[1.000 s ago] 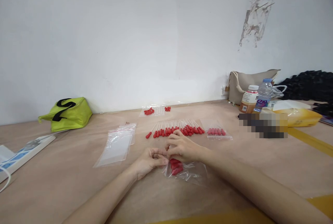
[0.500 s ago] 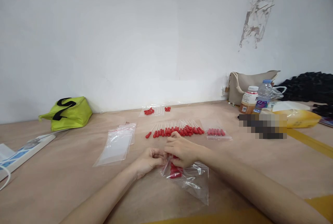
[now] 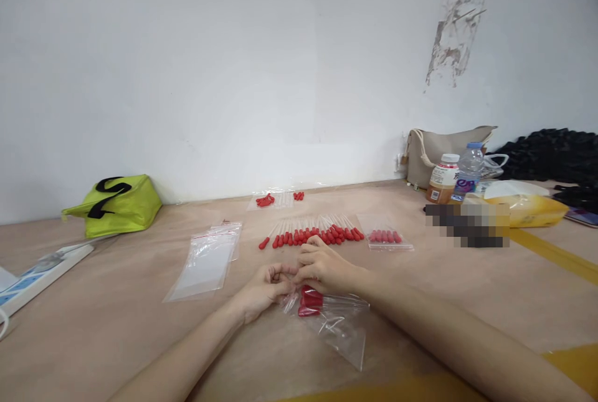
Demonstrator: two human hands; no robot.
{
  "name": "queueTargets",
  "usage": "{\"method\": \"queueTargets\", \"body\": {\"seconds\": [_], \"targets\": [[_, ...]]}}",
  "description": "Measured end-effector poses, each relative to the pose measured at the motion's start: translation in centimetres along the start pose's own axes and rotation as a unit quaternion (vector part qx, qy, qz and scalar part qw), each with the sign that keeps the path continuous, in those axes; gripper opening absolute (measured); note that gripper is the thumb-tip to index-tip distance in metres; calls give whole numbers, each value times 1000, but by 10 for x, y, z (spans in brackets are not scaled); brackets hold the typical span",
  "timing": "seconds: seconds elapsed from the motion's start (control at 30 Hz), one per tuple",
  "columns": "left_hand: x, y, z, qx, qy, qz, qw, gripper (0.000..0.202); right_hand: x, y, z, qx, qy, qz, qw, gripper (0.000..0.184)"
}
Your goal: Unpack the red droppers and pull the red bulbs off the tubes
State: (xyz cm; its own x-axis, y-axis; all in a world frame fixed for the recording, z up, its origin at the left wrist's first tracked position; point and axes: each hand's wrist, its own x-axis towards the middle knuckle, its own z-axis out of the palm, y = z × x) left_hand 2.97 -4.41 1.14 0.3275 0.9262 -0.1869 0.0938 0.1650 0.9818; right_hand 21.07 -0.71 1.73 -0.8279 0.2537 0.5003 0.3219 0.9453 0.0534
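My left hand (image 3: 264,288) and my right hand (image 3: 325,269) meet at the mouth of a clear zip bag (image 3: 336,324) lying on the brown table. Both hands are closed, pinching the bag's top edge. Inside the bag, right below my fingers, sit several red-bulbed droppers (image 3: 309,301). Just beyond my hands lies a row of loose droppers (image 3: 312,234) with red bulbs and clear stems. A filled, flat bag of droppers (image 3: 385,236) rests to the right of that row.
A stack of empty zip bags (image 3: 208,260) lies to the left. More bagged red pieces (image 3: 273,200) sit by the wall. A lime green bag (image 3: 114,204), a white power strip (image 3: 35,271), a beige bag (image 3: 441,151), two bottles (image 3: 453,179) and a yellow packet (image 3: 532,210) ring the table.
The bag's lower end has swung toward me and to the right, and the red droppers inside have bunched up near its mouth. My hands have stayed at the bag's top edge.
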Motion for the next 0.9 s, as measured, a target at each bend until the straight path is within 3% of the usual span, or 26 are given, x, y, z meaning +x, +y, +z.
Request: {"method": "queueTargets", "body": {"seconds": [0.13, 0.3, 0.53, 0.63, 0.73, 0.8, 0.9], "targets": [[1, -1, 2, -17, 38, -2, 999, 36, -1, 0, 8, -40, 22, -17, 999, 18], [1, -1, 8, -24, 44, 19, 999, 34, -1, 3, 17, -54, 24, -43, 997, 21], [2, -3, 6, 21, 111, 14, 993, 31, -2, 3, 11, 15, 16, -27, 999, 20], [4, -8, 2, 56, 111, 61, 990, 20, -3, 2, -2, 93, 7, 11, 996, 13], [4, -11, 2, 93, 93, 88, 987, 10, -6, 2, -17, 171, 59, 83, 980, 9], [4, -13, 3, 105, 76, 84, 988, 16, -13, 2, -25, 198, 86, 160, 963, 15], [4, -14, 5, 96, 61, 75, 991, 26, -32, 1, -33, 183, 62, 260, 946, 16]]}}
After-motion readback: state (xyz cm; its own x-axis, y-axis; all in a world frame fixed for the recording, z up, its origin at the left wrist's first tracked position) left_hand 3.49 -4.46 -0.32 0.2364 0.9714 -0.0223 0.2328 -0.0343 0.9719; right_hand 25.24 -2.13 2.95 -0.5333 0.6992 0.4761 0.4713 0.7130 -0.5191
